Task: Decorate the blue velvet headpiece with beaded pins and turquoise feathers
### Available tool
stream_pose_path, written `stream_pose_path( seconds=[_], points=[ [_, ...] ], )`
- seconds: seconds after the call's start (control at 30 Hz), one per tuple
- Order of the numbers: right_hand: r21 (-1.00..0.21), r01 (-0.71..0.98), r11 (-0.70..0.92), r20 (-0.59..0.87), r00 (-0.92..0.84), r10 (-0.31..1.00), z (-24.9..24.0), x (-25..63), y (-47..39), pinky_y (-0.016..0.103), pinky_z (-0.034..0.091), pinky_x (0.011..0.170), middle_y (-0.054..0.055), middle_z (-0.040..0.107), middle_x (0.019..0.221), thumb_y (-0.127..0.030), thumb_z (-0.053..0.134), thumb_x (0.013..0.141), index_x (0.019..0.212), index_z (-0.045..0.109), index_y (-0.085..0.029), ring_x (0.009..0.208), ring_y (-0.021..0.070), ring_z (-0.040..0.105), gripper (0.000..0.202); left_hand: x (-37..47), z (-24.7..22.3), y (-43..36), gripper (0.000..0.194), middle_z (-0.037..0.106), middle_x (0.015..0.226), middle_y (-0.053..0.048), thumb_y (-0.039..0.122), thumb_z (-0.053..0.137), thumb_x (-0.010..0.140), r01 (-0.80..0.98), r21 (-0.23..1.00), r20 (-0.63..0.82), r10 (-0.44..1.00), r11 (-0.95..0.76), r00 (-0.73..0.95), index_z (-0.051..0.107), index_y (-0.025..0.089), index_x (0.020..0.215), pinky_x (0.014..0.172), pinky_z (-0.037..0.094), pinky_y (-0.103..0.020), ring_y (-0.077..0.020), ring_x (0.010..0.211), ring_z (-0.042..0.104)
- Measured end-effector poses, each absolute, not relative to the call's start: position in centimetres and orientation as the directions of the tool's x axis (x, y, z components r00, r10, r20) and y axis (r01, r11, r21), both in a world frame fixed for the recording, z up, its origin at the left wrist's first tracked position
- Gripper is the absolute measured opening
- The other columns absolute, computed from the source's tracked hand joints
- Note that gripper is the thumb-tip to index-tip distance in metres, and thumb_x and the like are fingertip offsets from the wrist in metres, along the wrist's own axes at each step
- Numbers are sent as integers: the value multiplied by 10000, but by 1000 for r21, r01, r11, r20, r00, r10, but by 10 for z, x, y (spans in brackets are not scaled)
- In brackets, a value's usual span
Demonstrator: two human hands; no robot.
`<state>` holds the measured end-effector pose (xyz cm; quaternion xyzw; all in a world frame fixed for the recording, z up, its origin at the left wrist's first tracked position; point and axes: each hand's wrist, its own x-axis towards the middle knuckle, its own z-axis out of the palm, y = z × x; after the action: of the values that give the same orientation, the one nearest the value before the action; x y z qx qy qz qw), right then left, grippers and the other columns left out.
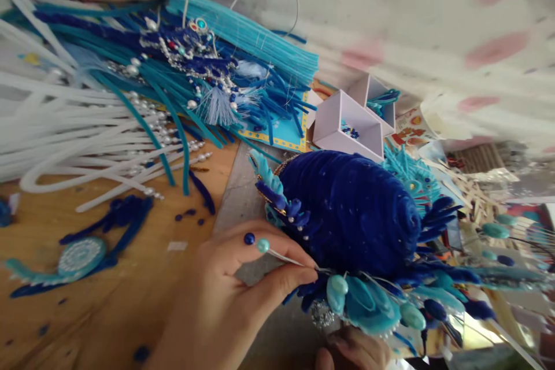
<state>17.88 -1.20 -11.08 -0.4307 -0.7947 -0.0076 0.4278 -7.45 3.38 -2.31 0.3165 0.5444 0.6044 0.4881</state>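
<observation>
Just past the left hand point(243, 277) sits a dark blue fuzzy-wrapped form point(347, 208), tbh looks like a headpiece, with turquoise petals point(375, 303) low on its near side. Left thumb and finger are pinching a thin beaded wire point(284, 257) right by the trim, probably for fine control, bead end sticking back over the hand. Right hand point(362, 350) is half hidden under the petals, maybe steadying them; can't tell its grip. Beyond the hands, a pale box point(328, 117) corrals loose beads point(350, 130). White fuzzy stems point(65, 118) lie left on the wooden surface point(113, 318).
</observation>
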Motion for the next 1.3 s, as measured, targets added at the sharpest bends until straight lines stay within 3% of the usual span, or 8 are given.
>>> stream_pose_path(
  seconds=[0.23, 0.53, 0.8, 0.9, 1.0, 1.1, 1.3],
  points=[
    [-343, 679, 649, 698, -278, 660, -115, 183, -9, 332, 364, 587, -4, 608, 698, -221, 700, 771, 797, 614, -221, 653, 195, 540, 90, -68, -23, 44, 181, 757, 642, 63, 140, 751, 741, -207, 978, -94, 949, 31, -302, 766, 289, 639, 599, 570, -180, -126, 594, 705],
    [-404, 637, 657, 717, -225, 659, -106, 160, -3, 351, 369, 674, -19, 577, 665, -115, 639, 744, 813, 597, -196, 663, 182, 515, 115, -59, -31, 38, 182, 765, 690, 85, 140, 774, 764, -227, 974, -83, 941, 7, -327, 775, 296, 669, 662, 547, -159, -103, 658, 704],
    [-393, 563, 727, 767, -235, 597, -106, 153, 0, 333, 384, 698, -9, 576, 748, -35, 602, 753, 896, 588, -171, 691, 167, 512, 198, -59, -32, 40, 130, 791, 743, 54, 167, 768, 770, -178, 983, -105, 949, 53, -297, 785, 274, 698, 747, 536, -234, -147, 761, 727],
    [-453, 594, 665, 737, -170, 654, -108, 151, -3, 349, 389, 780, 44, 614, 906, -87, 637, 811, 1026, 618, -154, 856, 207, 561, 227, -57, -34, 41, 85, 794, 752, 28, 187, 766, 755, -221, 974, -105, 954, 42, -280, 784, 249, 700, 754, 540, -263, -171, 773, 730],
    [-524, 646, 556, 676, -82, 732, -107, 144, -7, 446, 363, 936, 122, 603, 1150, -177, 629, 884, 1225, 599, -169, 1088, 285, 551, 342, -55, -37, 41, 18, 798, 756, -4, 224, 783, 698, -326, 945, -126, 953, 31, -275, 785, 227, 680, 759, 548, -284, -195, 784, 733],
    [-530, 669, 521, 645, -81, 760, -104, 139, -10, 533, 345, 1000, 142, 557, 1235, -233, 609, 922, 1311, 569, -206, 1177, 321, 516, 392, -53, -41, 41, 79, 799, 745, -31, 284, 802, 624, -395, 918, -145, 943, 16, -298, 782, 211, 646, 737, 554, -292, -211, 775, 730],
    [-388, 783, 487, 645, -147, 750, -101, 138, -10, 637, 319, 1007, 210, 436, 1476, -327, 562, 957, 1400, 515, -224, 1326, 431, 421, 458, -50, -43, 43, 99, 795, 702, -46, 285, 807, 565, -358, 932, -95, 924, -48, -371, 794, 204, 620, 710, 553, -302, -220, 719, 721]
  ],
)
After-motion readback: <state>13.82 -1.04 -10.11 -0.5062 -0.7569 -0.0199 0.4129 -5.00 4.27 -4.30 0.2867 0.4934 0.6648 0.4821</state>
